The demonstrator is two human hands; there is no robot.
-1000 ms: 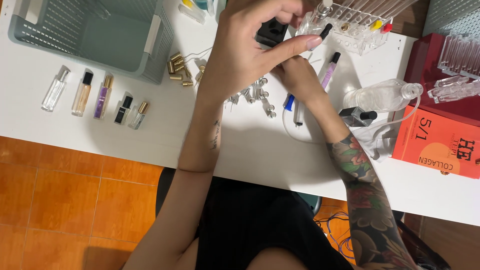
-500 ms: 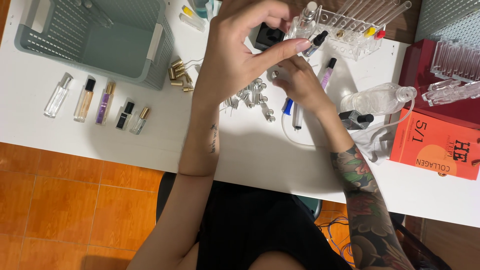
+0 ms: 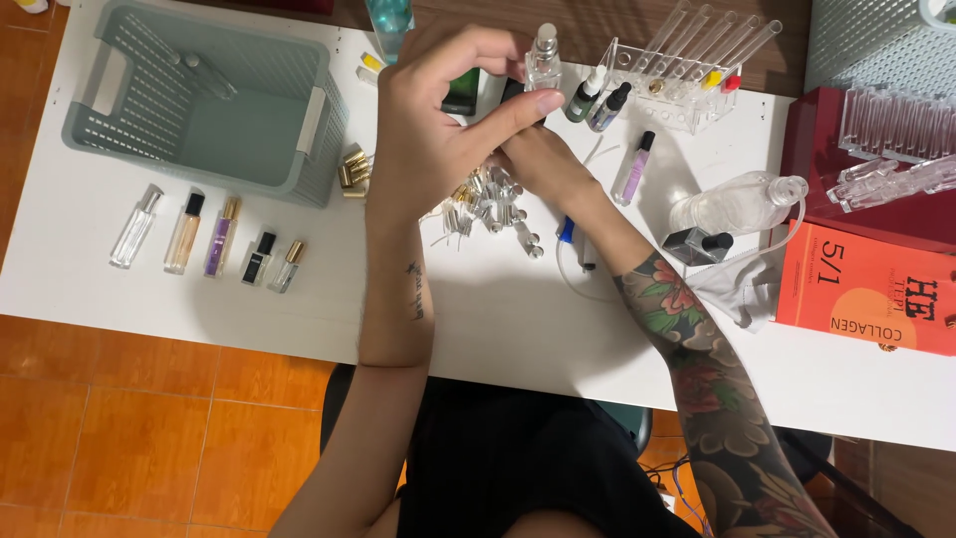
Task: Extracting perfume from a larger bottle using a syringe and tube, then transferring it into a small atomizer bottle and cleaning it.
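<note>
Fingers of the left hand now curl closed against a small clear bottle, lifted higher above the white table than before, while the right hand pinches it from below, suggesting assembly continues.

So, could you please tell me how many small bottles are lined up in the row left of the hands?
5 lie side by side on the white table: clear bottle, amber bottle, purple bottle, black bottle, small gold-capped bottle. None looks hidden.
</note>
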